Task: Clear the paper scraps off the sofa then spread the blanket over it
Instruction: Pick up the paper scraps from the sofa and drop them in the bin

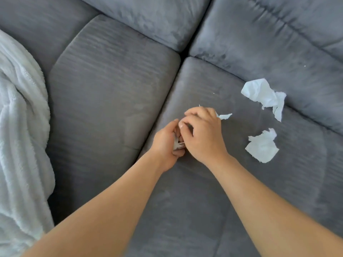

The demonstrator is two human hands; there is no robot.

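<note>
Two loose scraps point(262, 95) point(262, 146) on sofa point(111, 80); left fingers point(174, 127) grip crumpled wad point(177, 145), right fingers point(196, 111) clutch torn strip point(225, 116).

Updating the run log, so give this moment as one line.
left hand: grips crumpled scrap | right hand: over small scrap, grip unclear | sofa: far scrap, near scrap loose | white blanket: bunched, unspread

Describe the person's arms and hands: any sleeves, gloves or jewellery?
The left arm and right arm are bare as far up as the frame shows, with no sleeve or cuff. The left hand and right hand wear no gloves; no watch, bracelet or ring shows on the visible sides.
</note>
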